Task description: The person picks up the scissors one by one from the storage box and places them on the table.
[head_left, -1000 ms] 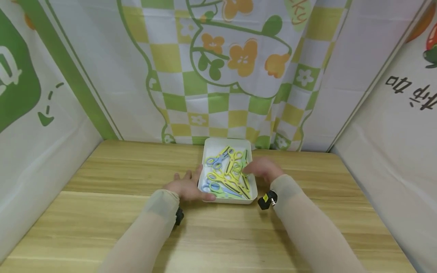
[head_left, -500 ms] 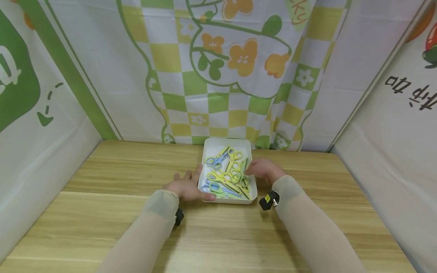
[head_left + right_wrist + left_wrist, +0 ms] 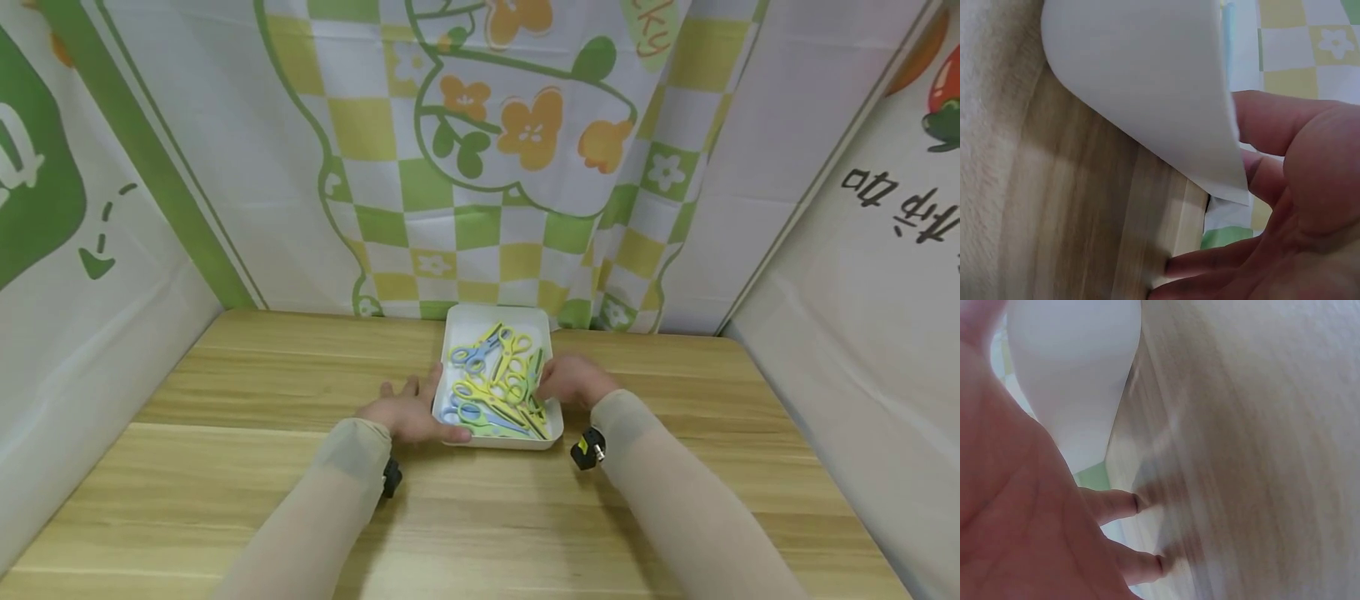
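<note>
A white tray (image 3: pixel 498 445) on the table holds several scissors with yellow, blue and green handles. My left hand (image 3: pixel 411 417) rests at its near left corner, the thumb lying along the front rim and the other fingers spread. In the left wrist view, two fingers (image 3: pixel 1113 505) stretch out straight beside the tray wall (image 3: pixel 1079 369). My right hand (image 3: pixel 573 379) reaches over the right rim, thumb and forefinger pinching green scissors (image 3: pixel 534 367); the fingertips are hidden. In the right wrist view, the thumb (image 3: pixel 1272 122) passes behind the tray wall (image 3: pixel 1141 81), and other fingers extend outside it.
Yellow scissors (image 3: pixel 480 390) and blue scissors (image 3: pixel 472 358) lie crossed over one another in the tray. Behind the tray hangs a checkered curtain (image 3: pixel 480 225) at the table's (image 3: pixel 480 517) back edge. White printed walls stand at both sides.
The green scissors have shifted nearer to me inside the tray as my right hand worked at them. My right fingers are more curled now. My left hand and the tray have stayed put.
</note>
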Demonstrator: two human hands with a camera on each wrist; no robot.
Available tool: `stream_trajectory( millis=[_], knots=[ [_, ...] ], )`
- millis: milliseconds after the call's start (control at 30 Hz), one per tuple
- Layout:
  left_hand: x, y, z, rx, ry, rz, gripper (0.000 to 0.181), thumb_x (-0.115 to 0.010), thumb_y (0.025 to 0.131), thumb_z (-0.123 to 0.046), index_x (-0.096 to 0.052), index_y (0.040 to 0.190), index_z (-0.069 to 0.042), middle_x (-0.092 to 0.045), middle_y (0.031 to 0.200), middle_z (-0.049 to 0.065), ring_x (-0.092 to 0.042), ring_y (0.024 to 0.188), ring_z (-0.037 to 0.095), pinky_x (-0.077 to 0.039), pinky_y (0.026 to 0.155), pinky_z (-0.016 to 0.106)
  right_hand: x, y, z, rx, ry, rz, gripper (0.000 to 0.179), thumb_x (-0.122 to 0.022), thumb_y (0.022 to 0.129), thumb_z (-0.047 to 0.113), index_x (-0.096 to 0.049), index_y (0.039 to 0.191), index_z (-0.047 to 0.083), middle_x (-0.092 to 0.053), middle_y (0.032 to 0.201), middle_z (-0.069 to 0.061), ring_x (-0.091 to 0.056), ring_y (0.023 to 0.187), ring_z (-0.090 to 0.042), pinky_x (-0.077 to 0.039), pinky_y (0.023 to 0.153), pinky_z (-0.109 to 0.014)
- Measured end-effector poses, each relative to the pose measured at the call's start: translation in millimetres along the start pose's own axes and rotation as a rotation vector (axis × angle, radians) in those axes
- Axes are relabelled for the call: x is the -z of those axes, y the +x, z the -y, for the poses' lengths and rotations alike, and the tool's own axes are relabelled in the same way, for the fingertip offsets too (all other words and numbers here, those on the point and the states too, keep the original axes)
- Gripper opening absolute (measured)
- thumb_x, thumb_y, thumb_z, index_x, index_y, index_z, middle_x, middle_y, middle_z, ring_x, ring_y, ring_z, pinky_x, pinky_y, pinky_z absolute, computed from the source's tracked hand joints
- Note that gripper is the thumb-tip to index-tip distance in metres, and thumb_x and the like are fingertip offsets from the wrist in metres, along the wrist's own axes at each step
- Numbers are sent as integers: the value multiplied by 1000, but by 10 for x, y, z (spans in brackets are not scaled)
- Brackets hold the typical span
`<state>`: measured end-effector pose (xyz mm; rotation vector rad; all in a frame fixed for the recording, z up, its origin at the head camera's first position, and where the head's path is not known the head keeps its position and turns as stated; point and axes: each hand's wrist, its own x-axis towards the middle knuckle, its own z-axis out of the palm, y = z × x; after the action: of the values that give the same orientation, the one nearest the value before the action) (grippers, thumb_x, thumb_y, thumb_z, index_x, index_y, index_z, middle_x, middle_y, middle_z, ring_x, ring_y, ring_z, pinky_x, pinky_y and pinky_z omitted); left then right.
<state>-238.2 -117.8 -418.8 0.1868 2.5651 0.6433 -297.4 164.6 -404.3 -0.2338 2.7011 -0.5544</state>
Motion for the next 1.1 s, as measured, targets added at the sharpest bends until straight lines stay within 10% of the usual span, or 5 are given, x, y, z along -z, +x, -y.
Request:
stream_trajectory(
  millis=[467, 1100],
  knots=[
    [1, -23, -8, 0, -2, 9, 136, -70, 63, -84, 7, 161, -30, -3, 163, 24, 9, 140, 58, -2, 100, 81, -90, 33, 67, 49, -219, 18, 33, -73, 83, 21, -54, 58, 12, -56, 66, -1, -48, 64, -18, -43, 62, -32],
    [-29, 51, 35, -8, 14, 1, 135, -68, 64, -85, 9, 160, -29, -2, 162, 26, 9, 139, 61, -4, 102, 79, 78, 0, -55, 88, 1, 109, 16, -61, 88, 7, -63, 73, 10, -58, 75, -3, -51, 68, -20, -42, 62, -31]
  ],
)
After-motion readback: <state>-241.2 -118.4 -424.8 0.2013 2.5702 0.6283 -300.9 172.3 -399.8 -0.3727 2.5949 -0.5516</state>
